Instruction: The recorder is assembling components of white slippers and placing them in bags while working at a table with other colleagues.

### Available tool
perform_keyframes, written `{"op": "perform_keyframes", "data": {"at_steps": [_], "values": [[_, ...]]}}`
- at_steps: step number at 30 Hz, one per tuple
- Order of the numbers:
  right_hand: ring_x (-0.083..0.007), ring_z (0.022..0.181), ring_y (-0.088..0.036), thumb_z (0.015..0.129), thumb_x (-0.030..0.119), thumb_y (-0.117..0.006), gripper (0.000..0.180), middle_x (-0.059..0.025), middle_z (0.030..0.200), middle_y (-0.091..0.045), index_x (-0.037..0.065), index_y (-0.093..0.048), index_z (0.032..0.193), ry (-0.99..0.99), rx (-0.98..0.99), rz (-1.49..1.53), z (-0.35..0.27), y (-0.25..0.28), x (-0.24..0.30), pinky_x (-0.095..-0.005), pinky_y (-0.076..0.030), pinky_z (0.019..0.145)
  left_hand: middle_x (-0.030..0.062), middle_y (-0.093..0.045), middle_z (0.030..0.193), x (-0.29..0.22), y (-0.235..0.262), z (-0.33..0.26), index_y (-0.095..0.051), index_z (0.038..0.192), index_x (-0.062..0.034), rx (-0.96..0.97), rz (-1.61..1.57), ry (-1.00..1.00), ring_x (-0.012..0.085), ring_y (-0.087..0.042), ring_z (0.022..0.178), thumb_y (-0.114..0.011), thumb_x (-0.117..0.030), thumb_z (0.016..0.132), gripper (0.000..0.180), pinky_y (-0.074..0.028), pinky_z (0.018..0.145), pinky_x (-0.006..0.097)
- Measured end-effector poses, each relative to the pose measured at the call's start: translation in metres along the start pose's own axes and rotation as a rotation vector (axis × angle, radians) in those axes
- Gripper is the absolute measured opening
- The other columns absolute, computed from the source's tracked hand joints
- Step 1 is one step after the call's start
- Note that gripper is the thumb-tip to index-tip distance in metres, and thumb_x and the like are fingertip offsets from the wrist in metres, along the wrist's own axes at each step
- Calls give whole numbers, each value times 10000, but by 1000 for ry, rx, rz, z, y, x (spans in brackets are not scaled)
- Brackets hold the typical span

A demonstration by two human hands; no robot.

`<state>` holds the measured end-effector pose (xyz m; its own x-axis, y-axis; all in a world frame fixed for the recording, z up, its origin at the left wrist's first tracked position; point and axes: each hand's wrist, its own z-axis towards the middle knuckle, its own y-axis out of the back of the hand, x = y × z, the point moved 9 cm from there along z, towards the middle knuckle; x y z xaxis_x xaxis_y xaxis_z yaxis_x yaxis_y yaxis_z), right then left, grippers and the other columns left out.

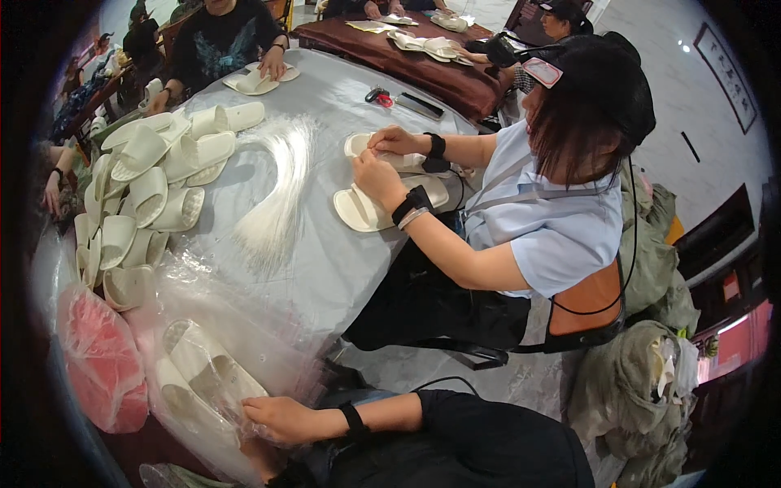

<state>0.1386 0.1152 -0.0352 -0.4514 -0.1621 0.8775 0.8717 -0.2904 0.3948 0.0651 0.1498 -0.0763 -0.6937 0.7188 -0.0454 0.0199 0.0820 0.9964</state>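
Observation:
A pair of cream slippers [189, 351] lies inside a clear plastic bag [268, 346] at the near left edge of the table. At the near end of this pair, my right hand [285, 419] is closed, its fingertips pinching the bag's plastic. Close below it is my left hand [262, 457], seen only in part, its fingers hidden behind the right hand and the bag. Left of the bagged pair is a pink package [102, 358] wrapped in clear film.
Many cream slippers [142, 183] are heaped on the table's left side. A bundle of clear strands [281, 183] lies mid-table. To the right, a seated co-worker [537, 211] handles another pair of slippers [358, 210]. Another person [224, 37] works at the far end. Sacks [634, 390] stand at right.

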Motion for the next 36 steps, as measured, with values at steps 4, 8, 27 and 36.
{"op": "perform_keyframes", "data": {"at_steps": [4,8,27,36], "values": [[-396,1066,-520,782,79,-547,317,-216,1216,-497,-15,-464,1072,-2,-21,-16,0,3,-1,-424,-462,847,94,-578,1063,6,-17,3,-546,1135,-72,56,37,38,219,-545,1041,-472,-142,874,281,-430,862,282],[-398,1074,-516,760,46,-541,329,-219,1223,-494,-19,-463,1073,-33,9,-11,1,1,-2,-427,-463,850,90,-581,1077,26,-54,2,-539,1140,-55,54,6,66,203,-555,1035,-453,-116,890,272,-442,854,290],[-407,1056,-520,733,-12,-503,297,-221,1225,-496,-13,-461,1027,-11,-43,20,0,8,4,-433,-463,834,94,-580,1090,39,-67,-13,-529,1158,-31,-51,-1155,136,196,-561,1031,-430,-115,918,273,-453,848,305],[-403,980,-556,818,46,-547,196,-213,1082,-572,-27,-503,995,-163,-13,278,5,26,14,-394,-461,801,117,-554,1162,57,-65,-9,-485,1213,3,-137,-1352,-8,232,-546,1066,-408,-245,958,364,-438,911,356]]}}
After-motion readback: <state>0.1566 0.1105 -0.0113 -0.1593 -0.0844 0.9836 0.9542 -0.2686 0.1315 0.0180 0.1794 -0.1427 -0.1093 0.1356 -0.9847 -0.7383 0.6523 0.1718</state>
